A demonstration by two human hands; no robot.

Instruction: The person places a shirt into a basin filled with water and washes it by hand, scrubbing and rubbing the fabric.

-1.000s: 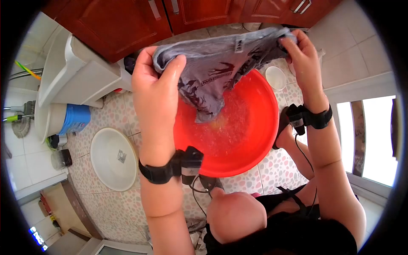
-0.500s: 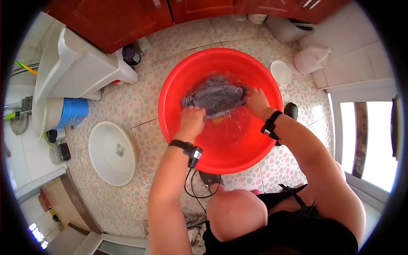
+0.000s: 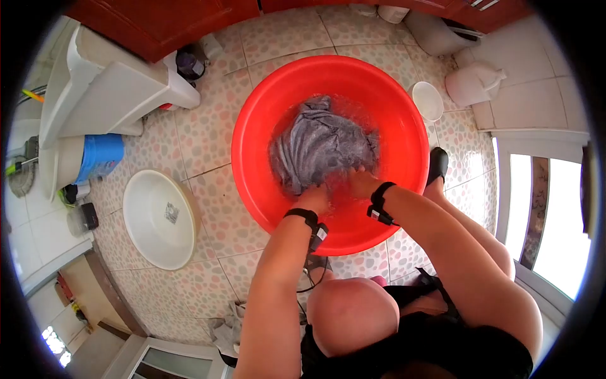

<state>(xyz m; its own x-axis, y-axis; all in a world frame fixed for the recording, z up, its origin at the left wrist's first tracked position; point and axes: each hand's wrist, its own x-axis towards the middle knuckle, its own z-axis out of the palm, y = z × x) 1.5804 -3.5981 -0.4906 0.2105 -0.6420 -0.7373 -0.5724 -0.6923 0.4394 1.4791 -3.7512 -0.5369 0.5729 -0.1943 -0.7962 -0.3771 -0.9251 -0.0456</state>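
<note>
A wet, crumpled grey cloth (image 3: 325, 142) lies in water inside a large red basin (image 3: 252, 120). At the cloth's near left edge is my left hand (image 3: 315, 199), closed on the fabric. My right hand (image 3: 363, 184) grips the near right edge. Water and folds of fabric partly hide the fingertips of both hands. A black band with a small box is strapped round each wrist.
A white basin (image 3: 129, 218) sits on the tiled floor to the left, near a blue container (image 3: 101, 158). A small white bowl (image 3: 427, 101) and a pale jug (image 3: 473, 83) stand right of the red basin. Red cabinets (image 3: 164, 25) line the far side.
Both hands have come nearer to my body and closer together, down into the basin's near part. The grey cloth, bunched before, is now spread wider in the water.
</note>
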